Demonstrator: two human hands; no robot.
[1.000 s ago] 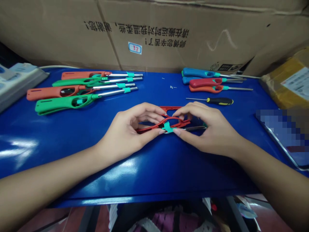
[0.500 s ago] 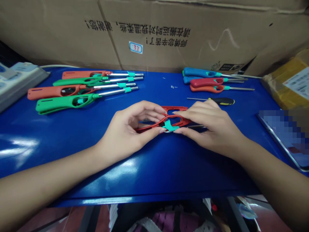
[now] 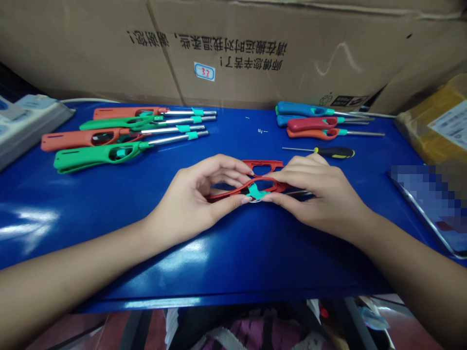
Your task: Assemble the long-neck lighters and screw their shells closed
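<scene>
Both hands hold one red lighter casing low over the middle of the blue table. My left hand grips its handle end, the thumb at the edge of a teal trigger set in the casing. From the other side my right hand pinches the casing, its thumb close to the trigger's right end. Part of a metal tube shows beneath the right fingers. Just behind lies a second red casing half, partly covered by the fingers. The palms hide much of the held casing.
Several long lighters with metal tubes lie at the left. More lighters lie at the back right, near a screwdriver. A phone rests at the right edge, a power strip at the left. A cardboard box stands behind.
The held casing and its teal trigger have tilted and shifted slightly down. Both hands keep their grip, with only small finger movement.
</scene>
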